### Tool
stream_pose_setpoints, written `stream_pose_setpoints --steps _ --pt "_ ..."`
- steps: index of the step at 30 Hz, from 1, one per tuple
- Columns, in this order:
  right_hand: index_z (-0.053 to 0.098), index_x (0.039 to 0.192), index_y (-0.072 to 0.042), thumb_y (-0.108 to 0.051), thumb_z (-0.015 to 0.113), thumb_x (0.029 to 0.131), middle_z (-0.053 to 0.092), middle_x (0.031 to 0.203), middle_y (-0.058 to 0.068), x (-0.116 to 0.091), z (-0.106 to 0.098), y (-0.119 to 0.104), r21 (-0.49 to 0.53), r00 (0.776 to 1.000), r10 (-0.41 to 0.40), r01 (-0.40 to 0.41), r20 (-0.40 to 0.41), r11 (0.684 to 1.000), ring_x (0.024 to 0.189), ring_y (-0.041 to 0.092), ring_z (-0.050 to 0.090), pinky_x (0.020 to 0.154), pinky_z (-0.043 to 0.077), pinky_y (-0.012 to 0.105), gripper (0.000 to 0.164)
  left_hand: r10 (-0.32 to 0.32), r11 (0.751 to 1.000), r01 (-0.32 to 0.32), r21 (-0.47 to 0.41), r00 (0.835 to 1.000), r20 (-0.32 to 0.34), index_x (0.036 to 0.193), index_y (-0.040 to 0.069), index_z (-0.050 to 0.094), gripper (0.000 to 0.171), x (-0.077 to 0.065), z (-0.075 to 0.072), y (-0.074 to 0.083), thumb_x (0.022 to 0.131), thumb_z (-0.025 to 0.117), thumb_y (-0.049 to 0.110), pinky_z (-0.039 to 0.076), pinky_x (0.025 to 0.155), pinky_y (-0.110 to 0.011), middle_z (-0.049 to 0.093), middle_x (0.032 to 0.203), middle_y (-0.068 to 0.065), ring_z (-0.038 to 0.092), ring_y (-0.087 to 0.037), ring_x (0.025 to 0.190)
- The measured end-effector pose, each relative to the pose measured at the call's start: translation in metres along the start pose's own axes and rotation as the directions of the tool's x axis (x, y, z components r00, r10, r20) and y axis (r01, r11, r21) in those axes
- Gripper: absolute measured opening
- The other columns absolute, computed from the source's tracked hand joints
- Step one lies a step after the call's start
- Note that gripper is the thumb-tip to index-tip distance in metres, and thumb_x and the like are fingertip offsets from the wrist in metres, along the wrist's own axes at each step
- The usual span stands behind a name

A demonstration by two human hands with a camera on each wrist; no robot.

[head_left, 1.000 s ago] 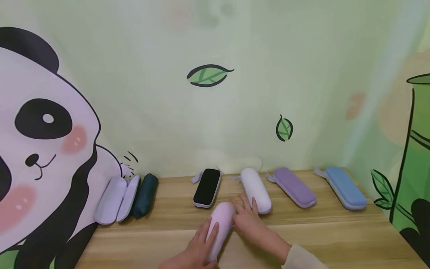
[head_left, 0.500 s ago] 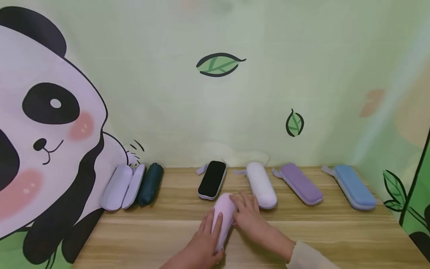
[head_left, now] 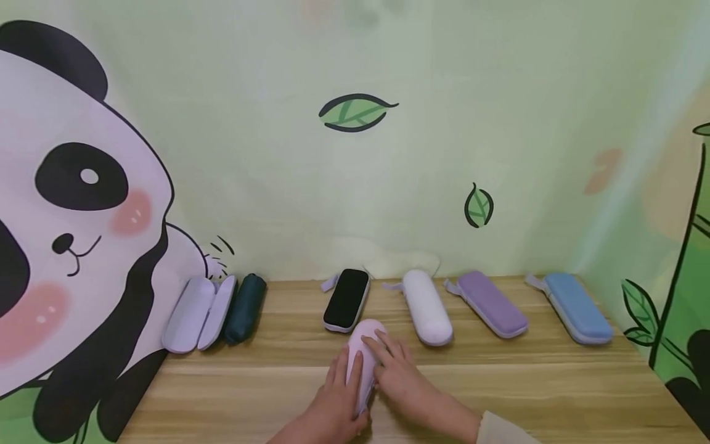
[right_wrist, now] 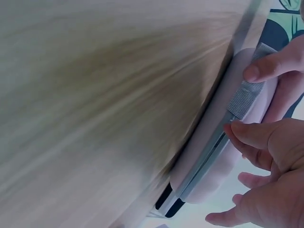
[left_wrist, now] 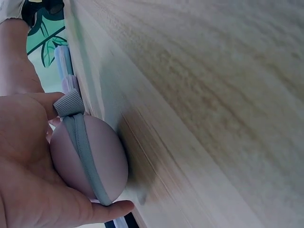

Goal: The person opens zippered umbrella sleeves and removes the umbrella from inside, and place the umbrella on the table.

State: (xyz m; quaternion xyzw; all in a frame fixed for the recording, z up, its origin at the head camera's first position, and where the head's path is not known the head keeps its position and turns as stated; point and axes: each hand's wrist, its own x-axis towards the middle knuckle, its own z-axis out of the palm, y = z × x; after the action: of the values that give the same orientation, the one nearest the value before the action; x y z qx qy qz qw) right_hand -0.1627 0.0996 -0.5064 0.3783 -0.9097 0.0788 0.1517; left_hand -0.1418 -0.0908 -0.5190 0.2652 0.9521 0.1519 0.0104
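Observation:
A pink zip glasses case (head_left: 362, 348) stands on its edge on the wooden table in the head view, its far end angled right. My left hand (head_left: 335, 394) grips it from the near left, fingers along its upper side. In the left wrist view its rounded end and grey zip (left_wrist: 85, 152) face the camera. A grey strap (right_wrist: 243, 99) lies under the left thumb in the right wrist view. My right hand (head_left: 402, 382) is at the case's right side, its thumb and forefinger pinching the zip pull (right_wrist: 232, 124). Behind the pull, a dark line shows along the zip.
Along the back of the table lie a pale open case (head_left: 191, 317), a dark green case (head_left: 246, 308), a black case (head_left: 347, 299), a white case (head_left: 427, 308), a purple case (head_left: 492, 305) and a blue case (head_left: 577, 308). A panda-printed backdrop (head_left: 249, 154) stands behind.
My right hand has shifted from near the far end toward the near end along the case. The left hand keeps its hold. The whole head view has shifted slightly.

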Motion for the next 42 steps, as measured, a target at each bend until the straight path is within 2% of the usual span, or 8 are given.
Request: stream_pose_setpoints --steps 5,10,17,23,28,36,39,42 --pt "0.074 0.082 -0.011 -0.017 0.08 0.084 0.045 0.153 0.016 0.003 -0.001 0.006 0.061 0.999 0.042 -0.043 0.023 0.997 0.144 0.047 0.034 0.098 0.041 0.072 0.009 -0.01 1.0 0.011 -0.027 0.999 0.035 0.155 -0.007 0.024 0.094 0.005 -0.005 -0.004 0.087 0.072 0.037 0.055 0.083 -0.057 0.02 0.157 -0.036 0.037 -0.056 0.135" --pt "0.065 0.081 -0.014 -0.017 0.079 0.086 0.045 0.151 0.022 0.009 -0.008 0.021 0.146 0.997 0.08 -0.082 0.017 0.986 0.14 0.05 0.038 0.099 0.039 0.073 0.015 -0.119 0.989 0.122 -0.079 0.992 0.041 0.142 -0.006 0.037 0.075 0.018 -0.023 -0.002 0.092 0.069 0.039 0.055 0.074 -0.057 0.04 0.145 -0.029 0.057 -0.047 0.113" --pt "0.067 0.123 -0.007 -0.019 0.072 0.095 0.045 0.152 0.022 0.019 -0.031 0.046 0.171 0.976 0.215 -0.216 0.026 0.961 0.139 0.044 0.042 0.103 0.031 0.076 0.031 -0.23 0.961 0.247 -0.122 0.963 0.137 0.144 -0.013 0.031 0.08 0.05 -0.041 -0.007 0.096 0.066 0.041 0.055 0.076 -0.055 0.055 0.131 -0.031 0.066 -0.041 0.101" --pt "0.055 0.144 -0.007 -0.023 0.069 0.098 0.041 0.156 0.023 0.021 -0.039 0.056 0.142 0.956 0.295 -0.293 0.01 0.945 0.142 0.044 0.039 0.104 0.031 0.075 0.051 -0.303 0.95 0.311 -0.008 0.932 0.199 0.148 -0.017 0.031 0.1 0.077 -0.041 0.001 0.091 0.068 0.056 0.057 0.075 -0.048 0.068 0.118 -0.027 0.071 -0.03 0.092" --pt "0.054 0.146 -0.006 -0.021 0.07 0.097 0.04 0.156 0.025 0.022 -0.041 0.053 0.181 0.951 0.309 -0.303 -0.008 0.936 0.14 0.046 0.04 0.103 0.031 0.075 0.053 -0.329 0.943 0.308 0.126 0.92 0.212 0.144 -0.011 0.041 0.101 0.081 -0.043 0.011 0.08 0.078 0.057 0.056 0.08 -0.048 0.071 0.106 -0.021 0.07 -0.026 0.087" --pt "0.056 0.145 -0.008 -0.022 0.071 0.096 0.041 0.154 0.026 0.019 -0.038 0.05 0.198 0.947 0.321 -0.312 -0.015 0.929 0.135 0.05 0.043 0.103 0.035 0.072 0.053 -0.091 0.953 -0.003 0.302 0.95 0.298 0.132 0.017 0.051 0.089 0.054 -0.051 0.018 0.06 0.097 0.039 0.054 0.073 -0.037 0.07 0.103 -0.002 0.066 -0.017 0.084" --pt "0.056 0.144 -0.009 -0.023 0.072 0.095 0.041 0.155 0.025 0.018 -0.037 0.051 0.198 0.946 0.324 -0.315 -0.012 0.928 0.135 0.05 0.044 0.104 0.035 0.071 0.053 0.079 0.922 -0.214 0.323 0.92 0.383 0.131 0.029 0.05 0.086 0.045 -0.052 0.018 0.06 0.099 0.031 0.053 0.083 -0.035 0.067 0.112 0.005 0.065 -0.014 0.099" --pt "0.056 0.144 -0.011 -0.025 0.072 0.096 0.041 0.155 0.024 0.019 -0.037 0.053 0.188 0.944 0.329 -0.321 -0.014 0.928 0.136 0.048 0.044 0.105 0.035 0.069 0.053 0.297 0.836 -0.446 0.319 0.857 0.422 0.133 0.034 0.053 0.071 0.039 -0.054 0.015 0.075 0.092 0.022 0.05 0.098 -0.037 0.063 0.125 0.01 0.06 -0.012 0.117"
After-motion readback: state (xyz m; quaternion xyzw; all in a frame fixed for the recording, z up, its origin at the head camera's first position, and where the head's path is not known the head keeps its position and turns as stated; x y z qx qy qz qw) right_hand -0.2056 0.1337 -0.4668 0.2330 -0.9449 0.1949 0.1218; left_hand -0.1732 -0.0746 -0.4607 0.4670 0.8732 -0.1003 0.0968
